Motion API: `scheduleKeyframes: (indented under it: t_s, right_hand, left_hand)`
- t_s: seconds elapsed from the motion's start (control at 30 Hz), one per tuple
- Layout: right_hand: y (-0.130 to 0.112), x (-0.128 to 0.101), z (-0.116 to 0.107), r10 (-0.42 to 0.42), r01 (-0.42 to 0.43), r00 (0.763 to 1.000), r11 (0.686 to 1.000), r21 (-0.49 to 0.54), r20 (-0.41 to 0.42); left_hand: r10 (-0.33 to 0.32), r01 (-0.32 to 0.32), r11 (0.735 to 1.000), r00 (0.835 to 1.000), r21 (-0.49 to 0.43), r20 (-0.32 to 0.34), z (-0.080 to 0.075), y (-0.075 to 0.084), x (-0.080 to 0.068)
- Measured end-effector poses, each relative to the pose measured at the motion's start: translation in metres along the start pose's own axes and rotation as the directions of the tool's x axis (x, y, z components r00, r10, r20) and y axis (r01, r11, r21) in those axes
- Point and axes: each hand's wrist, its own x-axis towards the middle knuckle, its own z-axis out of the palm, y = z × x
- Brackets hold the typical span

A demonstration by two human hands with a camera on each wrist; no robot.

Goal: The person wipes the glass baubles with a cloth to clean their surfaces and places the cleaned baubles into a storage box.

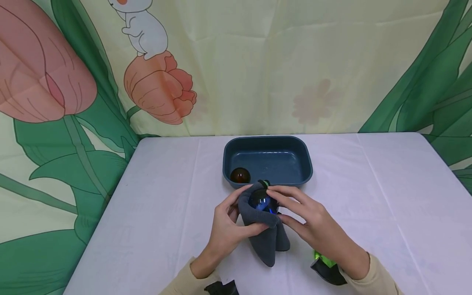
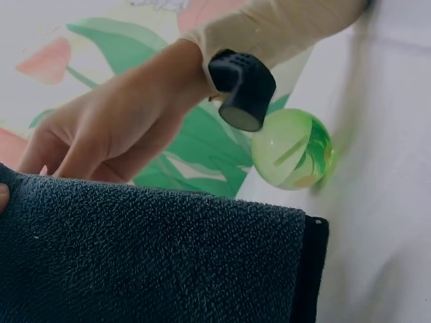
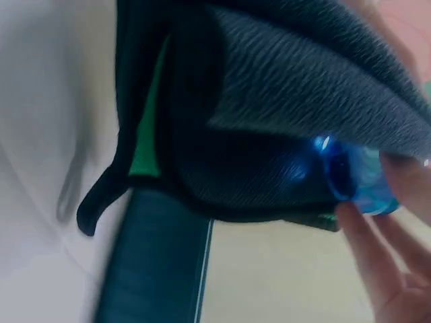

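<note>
Above the white table, both hands hold a grey cloth (image 1: pixel 265 241) wrapped round a glossy blue ball (image 1: pixel 262 203). My left hand (image 1: pixel 236 217) grips the cloth from the left, thumb pressed into its fold. My right hand (image 1: pixel 291 207) curls over the ball from the right. In the right wrist view its fingertips (image 3: pixel 377 256) touch the blue ball (image 3: pixel 357 182) under the cloth (image 3: pixel 303 87). The left wrist view shows the cloth (image 2: pixel 148 256) close up with the right hand (image 2: pixel 101 134) behind it.
A dark blue tray (image 1: pixel 302 155) stands just beyond the hands, with an amber-brown ball (image 1: pixel 240 175) in its near left corner. A clear green ball (image 2: pixel 293 149) lies on the table by the right wrist. A flower-print backdrop hangs behind the table.
</note>
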Motion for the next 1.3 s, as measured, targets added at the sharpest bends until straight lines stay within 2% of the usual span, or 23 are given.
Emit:
scheduleKeyframes:
  t_s: [0.07,0.17,0.23,0.3,0.43,0.63,0.8,1.13,1.23,1.3]
  right_hand:
    - [-0.001,-0.0006,0.0001,0.088,-0.089,0.996,0.993,0.076,0.017]
    - [-0.001,-0.0012,0.0001,0.211,-0.217,0.976,0.958,0.189,0.051]
    - [0.0,-0.0015,0.0001,0.26,-0.27,0.963,0.936,0.227,0.072]
    - [0.0008,-0.0017,-0.0004,0.275,-0.286,0.958,0.929,0.232,0.082]
    - [0.0019,-0.0013,-0.0027,0.241,-0.253,0.967,0.949,0.188,0.083]
    - [0.0016,0.0,-0.0054,0.106,-0.107,0.994,0.993,0.056,0.024]
    - [0.0013,0.0001,-0.0029,0.012,-0.012,1.0,0.999,0.03,-0.018]
    - [0.0025,-0.0003,-0.0003,-0.023,0.024,0.999,1.0,0.012,-0.045]
    - [0.0027,-0.0011,-0.0003,0.015,-0.014,0.999,1.0,0.022,-0.034]
    - [0.0028,-0.0011,0.0001,0.053,-0.051,0.998,0.996,0.072,-0.033]
  left_hand:
    - [0.002,-0.002,1.0,1.0,0.003,-0.002,0.0003,-0.0003,0.0]
    - [0.009,-0.009,1.0,1.0,0.005,-0.002,0.0008,-0.001,-0.0002]
    - [0.011,-0.011,1.0,1.0,0.007,-0.003,0.001,-0.001,-0.0003]
    - [0.016,-0.016,1.0,1.0,0.008,-0.004,0.0012,-0.001,-0.0001]
    - [0.016,-0.016,1.0,1.0,0.002,-0.008,0.0011,-0.0009,0.0005]
    - [0.022,-0.022,1.0,1.0,-0.004,-0.015,0.0007,-0.0026,0.0008]
    - [0.02,-0.02,1.0,1.0,-0.017,-0.018,0.0008,-0.0024,0.0008]
    - [0.024,-0.025,1.0,1.0,-0.009,-0.015,0.0014,-0.0002,0.0003]
    - [0.014,-0.014,1.0,1.0,-0.002,-0.015,0.0014,-0.0007,0.0003]
    - [0.013,-0.013,1.0,1.0,-0.003,-0.013,0.0011,-0.0015,0.0002]
